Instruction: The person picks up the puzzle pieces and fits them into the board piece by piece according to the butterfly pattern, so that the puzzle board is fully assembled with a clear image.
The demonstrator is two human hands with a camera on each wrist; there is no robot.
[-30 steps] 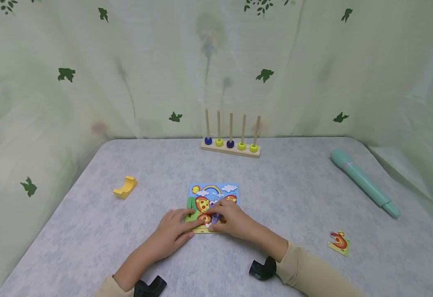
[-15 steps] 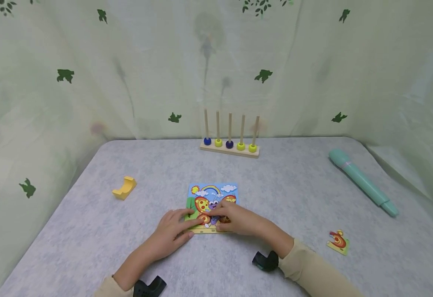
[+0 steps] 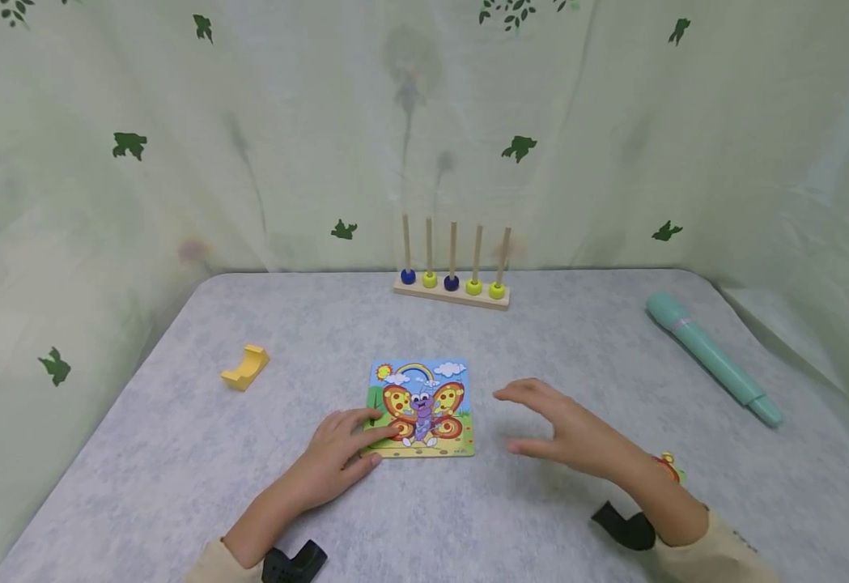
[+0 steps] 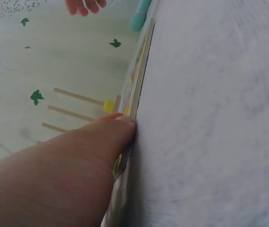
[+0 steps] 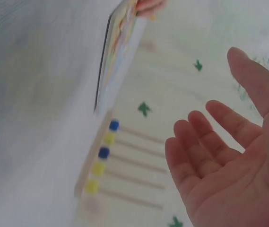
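A jigsaw puzzle board (image 3: pixel 424 405) with a butterfly picture lies flat at the middle of the table in the head view. My left hand (image 3: pixel 340 452) rests on its lower left part with the fingers extended; the left wrist view shows the thumb touching the board's near edge (image 4: pixel 143 71). To the right of the board, apart from it, my right hand (image 3: pixel 570 431) hovers over the table. Its fingers and thumb are spread and hold nothing, as the right wrist view confirms. A loose puzzle piece (image 3: pixel 672 465) lies partly hidden behind my right forearm.
A wooden peg stand (image 3: pixel 453 298) with blue and yellow beads stands at the back of the table (image 3: pixel 307 324). At left lies a yellow curved block (image 3: pixel 246 369). A teal microphone-like toy (image 3: pixel 715 360) lies along the right side, and a printed curtain (image 3: pixel 307 146) hangs behind.
My right hand has let go of the butterfly puzzle and moved away to the right, uncovering the picture. The right forearm now covers part of the loose piece. My left hand stays put.
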